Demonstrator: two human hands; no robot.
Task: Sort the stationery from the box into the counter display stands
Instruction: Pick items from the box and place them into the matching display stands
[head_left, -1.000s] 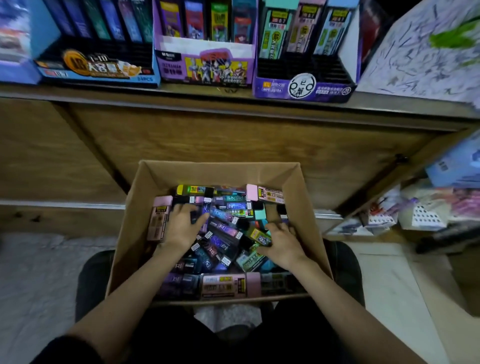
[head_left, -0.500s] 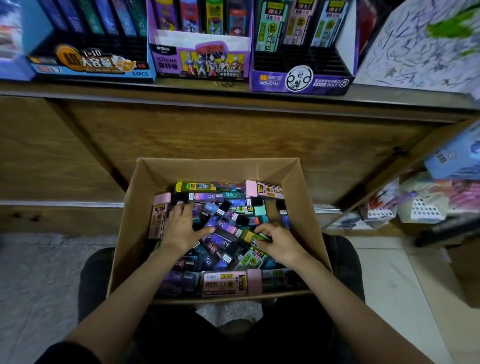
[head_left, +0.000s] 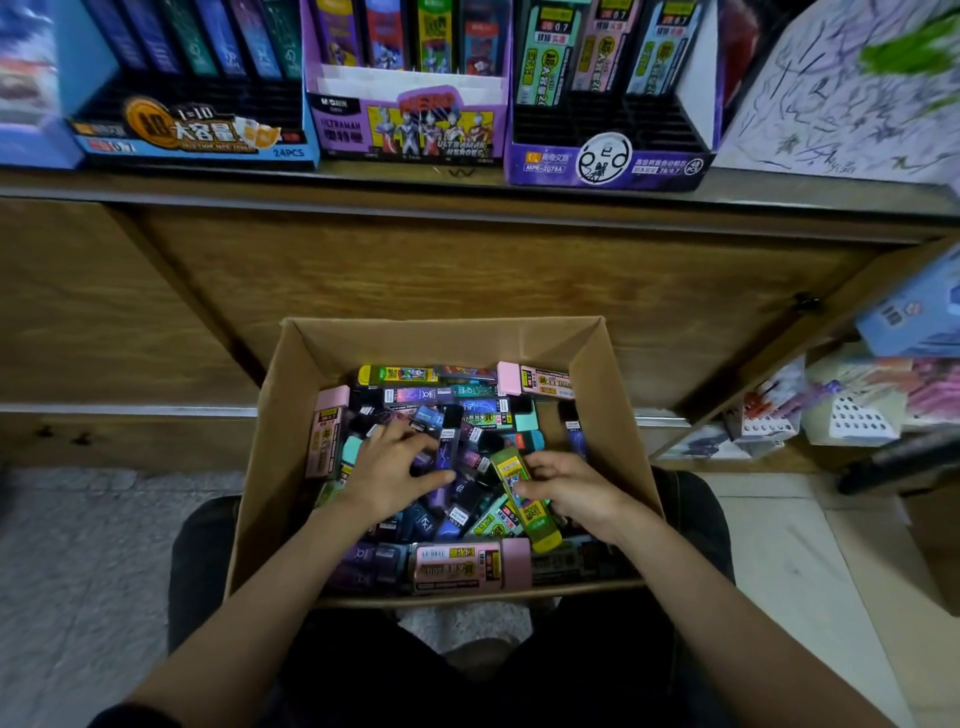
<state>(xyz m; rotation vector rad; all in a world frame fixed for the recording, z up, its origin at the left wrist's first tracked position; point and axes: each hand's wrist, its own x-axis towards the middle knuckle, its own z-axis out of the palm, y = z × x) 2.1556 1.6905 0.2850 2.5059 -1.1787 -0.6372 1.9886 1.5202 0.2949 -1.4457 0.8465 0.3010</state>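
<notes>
An open cardboard box (head_left: 615, 395) rests on my lap, full of several small lead-refill cases in pink, green, purple and black. My left hand (head_left: 395, 475) lies in the middle of the pile, fingers curled around a dark purple case (head_left: 445, 457). My right hand (head_left: 574, 491) grips a yellow-green case (head_left: 517, 486) that stands tilted above the pile. On the counter above stand a blue display stand (head_left: 192, 137), a purple Ultraman stand (head_left: 410, 130) and a purple-black stand (head_left: 608, 156), each partly filled with upright cases.
A wooden counter front (head_left: 467, 260) rises behind the box. A scribbled white board (head_left: 841, 98) leans at the upper right. A shelf with packaged goods (head_left: 852, 405) opens to the right. Grey carpet (head_left: 78, 545) lies at the left, tiled floor (head_left: 810, 571) at the right.
My right hand has closed on the yellow-green case and lifted it out of the pile. My left hand has shifted right and curled onto a dark purple case.
</notes>
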